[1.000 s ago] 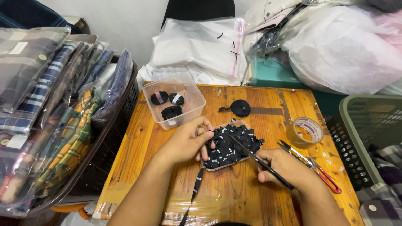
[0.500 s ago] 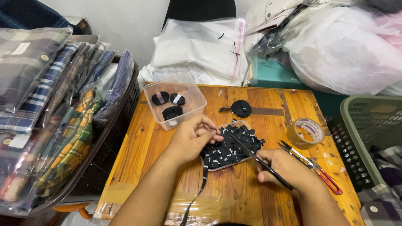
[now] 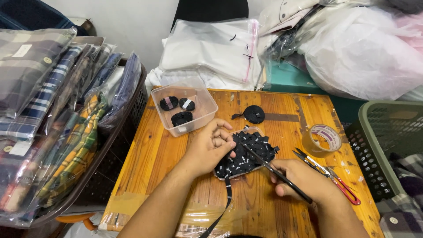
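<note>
Fingers (image 3: 220,140) of our left hand (image 3: 207,150) are curled, pinching a narrow black printed ribbon (image 3: 227,187) that trails toward the near desk edge. Our right hand (image 3: 302,178) is clenched around long black scissors (image 3: 273,169), blades pointing into a heap of cut black label pieces (image 3: 251,150) in a shallow clear tray. Beside us on the wooden desk (image 3: 150,158): red-handled snips (image 3: 330,174), a roll of clear packing tape (image 3: 321,140). Farther: a black ribbon spool (image 3: 254,114), a clear plastic tub (image 3: 200,94) holding three dark spools. Beyond: white plastic bags (image 3: 211,50).
</note>
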